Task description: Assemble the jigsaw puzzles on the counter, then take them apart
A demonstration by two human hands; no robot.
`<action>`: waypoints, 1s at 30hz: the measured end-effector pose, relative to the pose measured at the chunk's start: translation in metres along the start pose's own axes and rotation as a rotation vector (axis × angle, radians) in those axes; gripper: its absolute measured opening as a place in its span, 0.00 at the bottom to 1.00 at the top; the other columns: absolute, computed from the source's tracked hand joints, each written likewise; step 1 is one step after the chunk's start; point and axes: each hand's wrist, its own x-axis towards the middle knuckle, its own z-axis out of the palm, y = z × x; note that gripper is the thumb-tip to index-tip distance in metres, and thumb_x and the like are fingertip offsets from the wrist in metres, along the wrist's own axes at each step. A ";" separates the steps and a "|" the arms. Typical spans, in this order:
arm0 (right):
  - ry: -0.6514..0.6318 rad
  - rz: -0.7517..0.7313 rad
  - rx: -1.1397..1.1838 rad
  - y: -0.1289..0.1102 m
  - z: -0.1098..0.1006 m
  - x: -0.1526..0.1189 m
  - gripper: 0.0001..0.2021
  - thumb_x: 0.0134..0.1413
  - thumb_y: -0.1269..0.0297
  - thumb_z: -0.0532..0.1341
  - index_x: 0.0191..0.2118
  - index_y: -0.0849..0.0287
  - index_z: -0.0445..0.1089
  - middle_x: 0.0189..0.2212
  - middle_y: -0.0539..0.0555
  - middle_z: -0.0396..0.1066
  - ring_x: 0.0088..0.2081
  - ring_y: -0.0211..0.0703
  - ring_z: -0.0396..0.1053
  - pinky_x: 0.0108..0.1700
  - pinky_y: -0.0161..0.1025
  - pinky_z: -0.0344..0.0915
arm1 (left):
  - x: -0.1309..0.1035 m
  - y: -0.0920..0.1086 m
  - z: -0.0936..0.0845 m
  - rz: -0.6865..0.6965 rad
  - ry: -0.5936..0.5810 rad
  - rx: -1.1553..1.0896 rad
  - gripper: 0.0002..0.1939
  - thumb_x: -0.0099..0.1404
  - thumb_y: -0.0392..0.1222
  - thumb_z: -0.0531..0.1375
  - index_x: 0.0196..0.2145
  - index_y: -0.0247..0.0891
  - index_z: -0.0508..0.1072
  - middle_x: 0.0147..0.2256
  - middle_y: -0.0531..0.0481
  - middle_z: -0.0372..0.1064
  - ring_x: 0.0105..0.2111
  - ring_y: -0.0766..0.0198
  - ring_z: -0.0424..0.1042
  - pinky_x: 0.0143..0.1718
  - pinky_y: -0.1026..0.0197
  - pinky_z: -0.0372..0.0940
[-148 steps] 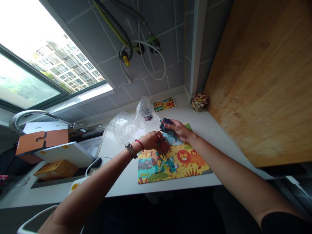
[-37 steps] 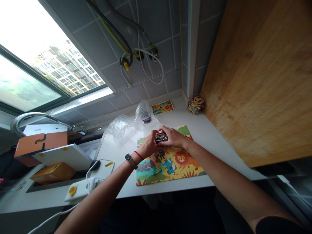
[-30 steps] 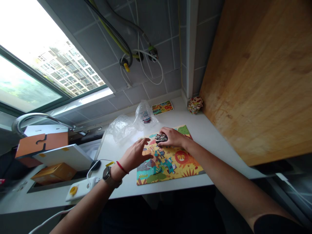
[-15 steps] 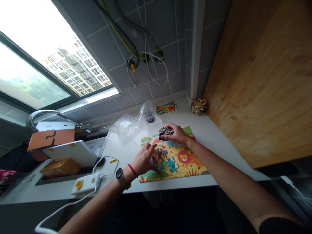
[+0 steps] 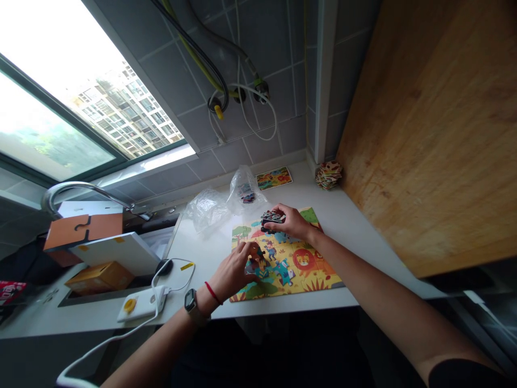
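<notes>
A colourful jigsaw puzzle with a lion and other figures lies near the counter's front edge. My right hand is closed around a stack of puzzle pieces, held above the puzzle's upper part. Over the puzzle's left side is my left hand, its thumb and fingers apart and curved about a dark patch of the picture. Whether those fingertips touch a piece is hard to make out. A teal puzzle piece rests askew on the puzzle, to the right of my left hand.
Behind the puzzle are a clear plastic bag with pieces inside, a crumpled bag and a picture card. Another pile of pieces stands by the wooden panel. A power strip and boxes are left.
My left hand has shifted slightly left and down, uncovering more of the puzzle by its fingertips. My right hand keeps its stack in nearly the same place.
</notes>
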 end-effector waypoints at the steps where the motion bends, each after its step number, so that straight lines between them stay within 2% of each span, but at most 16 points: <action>1: 0.001 -0.003 0.003 0.000 0.000 0.000 0.26 0.44 0.46 0.75 0.44 0.59 0.73 0.37 0.55 0.78 0.35 0.43 0.72 0.36 0.37 0.67 | 0.001 0.000 -0.002 0.005 -0.016 -0.019 0.34 0.55 0.33 0.72 0.56 0.45 0.65 0.52 0.43 0.70 0.50 0.49 0.74 0.49 0.48 0.73; 4: 0.013 -0.006 0.016 -0.001 0.000 0.001 0.27 0.44 0.45 0.74 0.44 0.59 0.73 0.37 0.54 0.78 0.35 0.43 0.72 0.36 0.37 0.67 | 0.006 -0.002 -0.010 0.033 -0.014 -0.085 0.11 0.70 0.39 0.62 0.50 0.43 0.71 0.47 0.45 0.76 0.43 0.55 0.77 0.46 0.53 0.72; 5: 0.021 -0.007 0.016 -0.001 0.000 0.001 0.27 0.44 0.45 0.74 0.44 0.58 0.73 0.37 0.54 0.78 0.35 0.44 0.72 0.36 0.38 0.67 | 0.008 -0.003 -0.013 0.039 0.004 -0.107 0.07 0.73 0.40 0.58 0.47 0.42 0.73 0.44 0.46 0.77 0.42 0.57 0.78 0.45 0.55 0.72; 7: 0.034 -0.011 0.007 -0.001 -0.001 0.002 0.26 0.44 0.45 0.74 0.43 0.58 0.73 0.37 0.54 0.78 0.35 0.44 0.72 0.37 0.38 0.67 | 0.013 -0.006 -0.018 0.029 0.058 -0.159 0.09 0.75 0.43 0.55 0.44 0.41 0.75 0.41 0.46 0.79 0.40 0.58 0.79 0.43 0.57 0.73; 9: 0.035 -0.014 0.000 0.000 -0.001 0.002 0.26 0.44 0.45 0.74 0.43 0.58 0.73 0.37 0.54 0.78 0.36 0.44 0.72 0.37 0.39 0.67 | 0.016 -0.008 -0.021 -0.004 0.079 -0.232 0.12 0.75 0.46 0.55 0.47 0.41 0.75 0.41 0.45 0.80 0.39 0.58 0.80 0.41 0.57 0.74; 11: 0.034 -0.013 0.007 0.000 -0.001 0.002 0.26 0.44 0.44 0.74 0.42 0.58 0.72 0.37 0.54 0.78 0.36 0.45 0.72 0.37 0.39 0.67 | 0.018 -0.010 -0.021 -0.043 0.016 -0.288 0.14 0.74 0.49 0.57 0.49 0.40 0.76 0.39 0.45 0.81 0.36 0.58 0.80 0.38 0.58 0.74; 13: 0.038 -0.012 0.016 0.000 0.000 0.002 0.25 0.44 0.45 0.74 0.42 0.58 0.72 0.36 0.54 0.78 0.35 0.45 0.72 0.37 0.39 0.67 | 0.017 -0.009 -0.017 -0.060 -0.100 -0.296 0.14 0.72 0.48 0.58 0.48 0.40 0.78 0.37 0.46 0.81 0.33 0.59 0.79 0.36 0.59 0.73; 15: 0.042 -0.011 0.021 0.000 0.000 0.002 0.25 0.44 0.46 0.74 0.41 0.58 0.72 0.36 0.54 0.77 0.35 0.45 0.72 0.37 0.39 0.67 | 0.014 -0.007 -0.011 -0.051 -0.160 -0.249 0.11 0.70 0.46 0.61 0.45 0.40 0.80 0.36 0.47 0.79 0.32 0.60 0.78 0.36 0.59 0.72; 17: 0.037 -0.007 0.027 -0.001 0.000 0.002 0.24 0.44 0.46 0.74 0.41 0.58 0.72 0.36 0.54 0.77 0.35 0.45 0.72 0.37 0.39 0.67 | 0.010 -0.004 -0.005 -0.037 -0.135 -0.173 0.11 0.67 0.45 0.64 0.45 0.41 0.80 0.39 0.46 0.77 0.34 0.60 0.77 0.38 0.58 0.72; 20: 0.027 -0.002 0.035 -0.002 0.000 0.001 0.25 0.44 0.45 0.74 0.41 0.57 0.72 0.36 0.54 0.77 0.35 0.45 0.72 0.38 0.40 0.67 | 0.003 0.000 0.002 -0.035 -0.083 -0.046 0.21 0.59 0.48 0.72 0.49 0.43 0.79 0.46 0.44 0.73 0.40 0.55 0.77 0.44 0.54 0.72; 23: 0.022 -0.003 0.027 -0.004 0.000 0.001 0.24 0.44 0.46 0.74 0.41 0.57 0.72 0.36 0.54 0.76 0.36 0.45 0.71 0.39 0.41 0.67 | 0.001 0.002 0.007 -0.066 -0.096 0.033 0.29 0.52 0.46 0.76 0.50 0.44 0.76 0.47 0.45 0.72 0.43 0.51 0.76 0.43 0.53 0.72; 27: 0.016 -0.002 0.018 -0.004 0.001 0.000 0.24 0.45 0.46 0.74 0.41 0.57 0.72 0.36 0.54 0.76 0.37 0.45 0.71 0.40 0.41 0.66 | 0.005 0.003 0.010 -0.141 -0.145 0.014 0.23 0.50 0.41 0.76 0.43 0.41 0.75 0.41 0.48 0.71 0.36 0.56 0.74 0.36 0.57 0.69; 30: 0.019 0.006 0.038 -0.001 0.002 0.001 0.25 0.45 0.46 0.74 0.41 0.58 0.72 0.37 0.54 0.76 0.37 0.46 0.71 0.39 0.40 0.66 | 0.009 0.005 0.009 -0.150 -0.157 -0.012 0.23 0.48 0.39 0.77 0.38 0.40 0.72 0.39 0.50 0.70 0.34 0.58 0.72 0.34 0.58 0.66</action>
